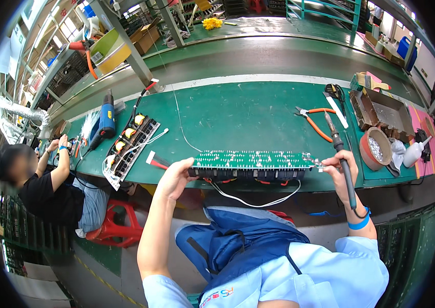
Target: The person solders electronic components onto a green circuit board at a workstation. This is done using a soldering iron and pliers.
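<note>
A long green circuit board is held up at the near edge of the green workbench, its soldered side facing up. Dark components, red leads and a white cable loop hang beneath it. My left hand is closed around the board's left end, beside a white connector on red and black wires. With my right hand I grip the board's right end and also a soldering iron, whose tip points away from me, off the board. A thin wire runs from above down to the board's far edge.
At left lie another populated board and a blue heat gun. Orange-handled pliers rest ahead of the iron. Rightward stand a metal tray, a red bowl and a white bottle. A co-worker sits at left.
</note>
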Tool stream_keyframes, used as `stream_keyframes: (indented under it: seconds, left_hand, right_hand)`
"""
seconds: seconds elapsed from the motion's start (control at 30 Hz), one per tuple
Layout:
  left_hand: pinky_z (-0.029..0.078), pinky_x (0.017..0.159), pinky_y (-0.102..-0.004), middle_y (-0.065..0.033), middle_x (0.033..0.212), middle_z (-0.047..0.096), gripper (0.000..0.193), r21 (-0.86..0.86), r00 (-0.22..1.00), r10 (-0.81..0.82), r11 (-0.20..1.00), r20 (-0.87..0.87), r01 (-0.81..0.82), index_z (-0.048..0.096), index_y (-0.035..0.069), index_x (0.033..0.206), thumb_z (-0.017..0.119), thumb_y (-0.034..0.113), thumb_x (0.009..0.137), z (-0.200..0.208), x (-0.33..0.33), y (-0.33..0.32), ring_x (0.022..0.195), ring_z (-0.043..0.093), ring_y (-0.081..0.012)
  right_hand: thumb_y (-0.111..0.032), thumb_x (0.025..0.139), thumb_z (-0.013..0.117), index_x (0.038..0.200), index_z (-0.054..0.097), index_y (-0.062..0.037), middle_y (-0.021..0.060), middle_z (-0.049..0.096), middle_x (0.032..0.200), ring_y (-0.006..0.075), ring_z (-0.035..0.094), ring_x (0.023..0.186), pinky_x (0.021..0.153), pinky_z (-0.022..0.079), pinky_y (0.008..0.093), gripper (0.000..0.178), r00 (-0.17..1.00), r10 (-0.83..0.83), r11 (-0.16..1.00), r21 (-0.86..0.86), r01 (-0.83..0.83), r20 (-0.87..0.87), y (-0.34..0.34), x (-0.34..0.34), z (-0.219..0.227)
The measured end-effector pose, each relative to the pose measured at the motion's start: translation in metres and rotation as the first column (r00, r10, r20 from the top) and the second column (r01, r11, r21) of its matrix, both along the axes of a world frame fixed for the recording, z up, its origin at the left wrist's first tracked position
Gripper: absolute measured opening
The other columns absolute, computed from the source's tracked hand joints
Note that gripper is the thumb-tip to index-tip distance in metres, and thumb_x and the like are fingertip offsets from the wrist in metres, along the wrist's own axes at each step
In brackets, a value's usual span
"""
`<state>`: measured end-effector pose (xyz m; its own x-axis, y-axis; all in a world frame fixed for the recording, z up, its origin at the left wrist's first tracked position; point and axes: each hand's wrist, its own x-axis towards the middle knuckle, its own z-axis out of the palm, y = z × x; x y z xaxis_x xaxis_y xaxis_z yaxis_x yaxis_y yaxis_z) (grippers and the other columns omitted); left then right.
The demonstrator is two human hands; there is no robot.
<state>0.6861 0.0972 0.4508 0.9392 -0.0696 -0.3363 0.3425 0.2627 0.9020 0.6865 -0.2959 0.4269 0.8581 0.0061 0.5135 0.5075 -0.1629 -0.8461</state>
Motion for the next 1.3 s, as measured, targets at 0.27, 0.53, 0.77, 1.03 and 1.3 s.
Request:
stream_keyframes:
  seconds: [0.27, 0.53, 0.77, 1.03, 1.3]
  left_hand:
    - [0.013, 0.102, -0.0288, -0.0067, 0.138, 0.016, 0.068, -0.056, 0.941, -0.136, 0.985, 0.309, 0.16, 0.03, -0.001, 0.127, 0.062, 0.011, 0.069, -0.026, 0.007, -0.031, 0.127, 0.015, -0.0168]
    - [0.017, 0.1, -0.0294, -0.0095, 0.133, 0.028, 0.071, 0.026, 0.931, -0.151, 0.988, 0.332, 0.151, 0.024, -0.002, 0.129, 0.063, 0.006, 0.069, -0.043, 0.01, -0.035, 0.123, 0.025, -0.0184]
    - [0.024, 0.097, -0.0289, -0.009, 0.127, 0.035, 0.07, 0.0, 0.93, -0.147, 0.988, 0.336, 0.157, 0.025, -0.002, 0.129, 0.063, 0.009, 0.071, -0.041, 0.013, -0.036, 0.117, 0.033, -0.0182]
    - [0.024, 0.097, -0.0299, -0.0104, 0.126, 0.036, 0.068, 0.022, 0.942, -0.123, 0.992, 0.313, 0.123, 0.026, -0.003, 0.128, 0.063, 0.01, 0.072, -0.04, 0.011, -0.036, 0.117, 0.034, -0.0187]
    - [0.022, 0.099, -0.0301, -0.0089, 0.129, 0.032, 0.085, 0.022, 0.933, -0.108, 0.994, 0.342, 0.107, 0.02, 0.001, 0.131, 0.07, 0.009, 0.062, -0.042, 0.006, -0.041, 0.119, 0.03, -0.0197]
  right_hand:
    - [0.004, 0.065, 0.067, 0.09, 0.045, -0.0031, 0.0108, 0.062, 0.078, 0.019, 0.062, 0.071, 0.062, 0.05, 0.028, 0.034, 0.899, -0.108, 0.928, -0.281, 0.245, 0.425, -0.02, 0.036, -0.031]
    - [0.003, 0.062, 0.068, 0.09, 0.048, -0.0043, 0.0086, 0.061, 0.08, 0.0204, 0.062, 0.072, 0.063, 0.05, 0.0278, 0.036, 0.943, -0.115, 0.915, -0.336, 0.223, 0.313, -0.022, 0.041, -0.044]
    - [0.005, 0.063, 0.067, 0.093, 0.048, -0.0035, 0.0097, 0.06, 0.084, 0.0219, 0.061, 0.075, 0.066, 0.05, 0.0284, 0.036, 0.933, -0.126, 0.906, -0.344, 0.246, 0.336, -0.022, 0.041, -0.044]
    - [-0.006, 0.071, 0.065, 0.094, 0.048, -0.0031, 0.0092, 0.06, 0.083, 0.0199, 0.061, 0.074, 0.066, 0.048, 0.0289, 0.029, 0.939, -0.086, 0.914, -0.348, 0.207, 0.334, -0.025, 0.039, -0.035]
    - [-0.021, 0.085, 0.051, 0.103, 0.051, -0.002, 0.0054, 0.055, 0.092, 0.0086, 0.05, 0.076, 0.065, 0.041, 0.0221, 0.027, 0.756, -0.495, 0.733, -0.261, 0.628, 0.428, -0.098, 0.038, -0.003]
